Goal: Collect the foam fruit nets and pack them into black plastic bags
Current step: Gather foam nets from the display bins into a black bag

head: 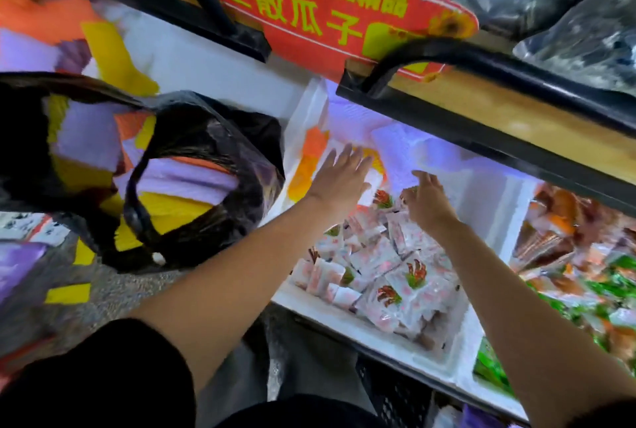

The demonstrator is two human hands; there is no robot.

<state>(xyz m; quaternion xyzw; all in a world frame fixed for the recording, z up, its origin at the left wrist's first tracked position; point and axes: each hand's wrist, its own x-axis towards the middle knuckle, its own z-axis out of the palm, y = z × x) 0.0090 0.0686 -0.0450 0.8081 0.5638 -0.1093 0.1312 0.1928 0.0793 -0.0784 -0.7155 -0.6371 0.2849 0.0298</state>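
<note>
Pickup stage: left hand (339,176), fingers spread, and right hand (429,201), fingers loose, are hovering just short of nets (395,147); probably grabbing next.

The black plastic bag (247,138) runs off the left edge, and the foam fruit nets (186,181) inside it blur into flat blocks of purple, yellow and orange, so single nets cannot be counted. The red sign (327,4) loses its upper row of characters to the top edge. The shelf rail (499,149) hides the far end of the white foam box (344,317). Print on the snack packets (406,276) is too small to read. Whether the right grip (426,202) touches the white foam sheet (402,145) cannot be told.
</note>
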